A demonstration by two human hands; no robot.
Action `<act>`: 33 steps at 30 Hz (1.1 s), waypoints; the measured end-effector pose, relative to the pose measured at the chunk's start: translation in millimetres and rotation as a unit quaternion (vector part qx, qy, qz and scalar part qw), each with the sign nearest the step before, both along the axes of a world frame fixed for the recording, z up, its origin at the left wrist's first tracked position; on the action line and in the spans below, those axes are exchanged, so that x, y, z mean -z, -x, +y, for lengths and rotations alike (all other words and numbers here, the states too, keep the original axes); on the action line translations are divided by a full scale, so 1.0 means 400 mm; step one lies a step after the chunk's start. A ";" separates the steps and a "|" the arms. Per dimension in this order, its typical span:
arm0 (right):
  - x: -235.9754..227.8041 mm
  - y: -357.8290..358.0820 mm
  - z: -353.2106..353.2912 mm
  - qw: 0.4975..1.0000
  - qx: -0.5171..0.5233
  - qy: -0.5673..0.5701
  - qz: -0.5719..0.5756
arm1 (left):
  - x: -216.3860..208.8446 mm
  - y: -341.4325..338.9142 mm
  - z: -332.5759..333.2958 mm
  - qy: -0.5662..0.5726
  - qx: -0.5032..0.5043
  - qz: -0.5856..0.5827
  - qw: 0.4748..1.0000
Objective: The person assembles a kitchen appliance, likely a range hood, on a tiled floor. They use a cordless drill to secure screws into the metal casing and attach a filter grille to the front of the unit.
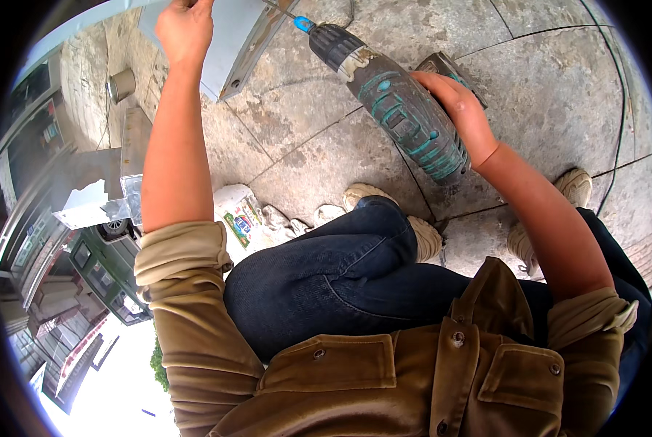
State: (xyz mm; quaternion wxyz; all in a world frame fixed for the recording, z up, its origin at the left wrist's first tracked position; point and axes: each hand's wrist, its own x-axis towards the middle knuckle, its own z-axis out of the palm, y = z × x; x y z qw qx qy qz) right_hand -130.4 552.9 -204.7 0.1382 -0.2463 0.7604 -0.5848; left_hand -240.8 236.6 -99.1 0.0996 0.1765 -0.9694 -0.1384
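My right hand (460, 109) is wrapped round the grip of a black and teal cordless drill (395, 109), whose body hides some of the fingers. The drill points up and left, with a blue collar (305, 25) ahead of its chuck and a thin bit (278, 9) reaching the edge of a grey metal panel (227, 47). At the top edge, over that panel, my left hand (184, 33) has its fingers closed. The picture's edge cuts off the fingertips, so what they hold cannot be made out.
A white printed sack (242, 222) and pale crumpled gloves or cloths (286, 220) lie by my knee. Beige shoes (573, 187) stand at right, near a black cable (621, 109) on the concrete floor (551, 73). A small metal can (122, 85) and a green vehicle (100, 273) appear at left.
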 end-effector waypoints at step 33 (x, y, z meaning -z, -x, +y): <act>0.007 -0.273 0.029 0.981 0.172 -0.041 -0.079 | 0.117 0.013 -0.037 -0.193 0.044 0.022 0.980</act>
